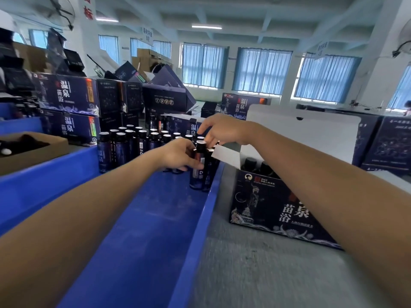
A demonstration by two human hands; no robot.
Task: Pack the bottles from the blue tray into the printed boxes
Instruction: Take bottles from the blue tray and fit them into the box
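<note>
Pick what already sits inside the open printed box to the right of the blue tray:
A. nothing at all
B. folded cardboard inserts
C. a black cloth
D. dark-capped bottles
D: dark bottle caps show through the opening of the open printed box beside the blue tray, while the left hand grips a bottle standing in the tray.
</note>
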